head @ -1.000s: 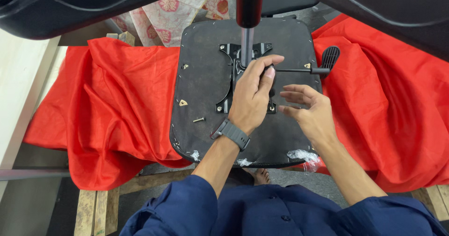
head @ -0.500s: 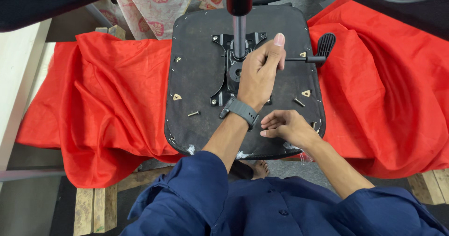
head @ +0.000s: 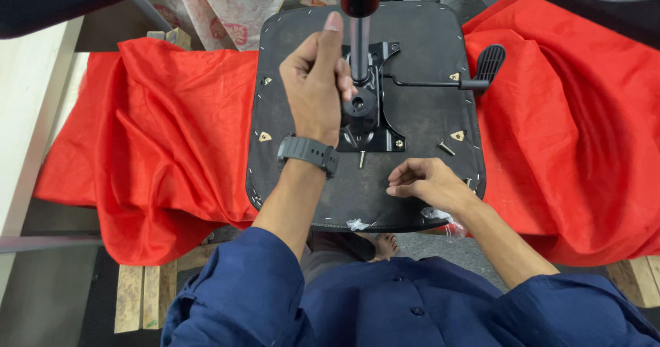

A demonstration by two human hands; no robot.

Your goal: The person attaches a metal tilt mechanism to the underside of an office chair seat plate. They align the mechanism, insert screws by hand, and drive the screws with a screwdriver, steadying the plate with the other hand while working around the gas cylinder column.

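**Here, a chair seat lies upside down under two hands**

Here the dark, roughly square chair seat base (head: 419,120) lies underside up on a crumpled red cloth (head: 158,147) that covers the worktop. At the seat's centre sits the black metal tilt mechanism plate (head: 375,106), with a grey steel gas-lift column (head: 359,44) rising from it towards the camera and a thin black lever with a ribbed paddle handle (head: 489,61) reaching towards the seat's right edge.

The left hand (head: 316,85), with a black wristwatch (head: 307,152) on its wrist, rests on the left part of the plate, its fingers curled beside the column and touching the mechanism; whether they truly clasp the column I cannot tell. The right hand (head: 423,182) lies near the seat's near edge, right of centre, fingers bent and pinched together on the surface; what they hold is too small to make out.

A short silver screw (head: 361,158) lies just below the plate, between the two hands, and another screw (head: 446,148) lies near the right edge.
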